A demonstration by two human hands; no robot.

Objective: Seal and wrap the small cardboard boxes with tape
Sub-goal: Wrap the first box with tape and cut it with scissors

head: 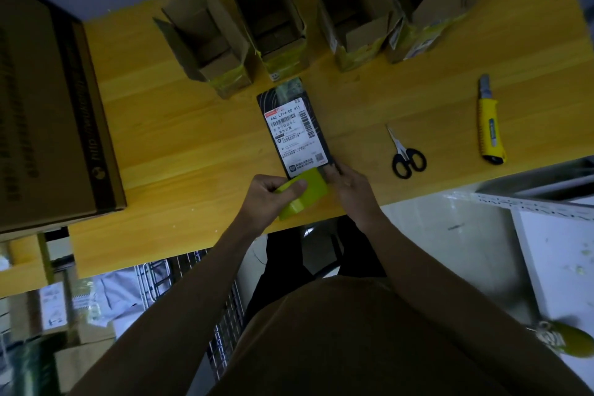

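black and flat, the small box [294, 130] lay lengthwise near the middle of the yellow wooden bench [160, 138], a white shipping label [297, 135] with barcodes on its top face and a strip of clear tape across its far end. at the box's near end, the left hand [273, 199] held a yellow-green roll of tape [303, 194], thumb curled over the top and fingers wrapped beneath, with a stretch of the tape reaching onto the box's near edge. the right hand [350, 190] rested just beside it, its fingers [331, 170] pressed down on the near right corner of the box; whether they curled round the edge could not be told. four open cardboard boxes [353, 26] stood in a row along the far side of the bench, flaps up, yellow-green tape around their bases. to the right of the black box lay black-handled scissors [405, 154], closed, and further right a yellow utility knife [490, 125]. a large brown carton [48, 112] sat at the left end of the bench.
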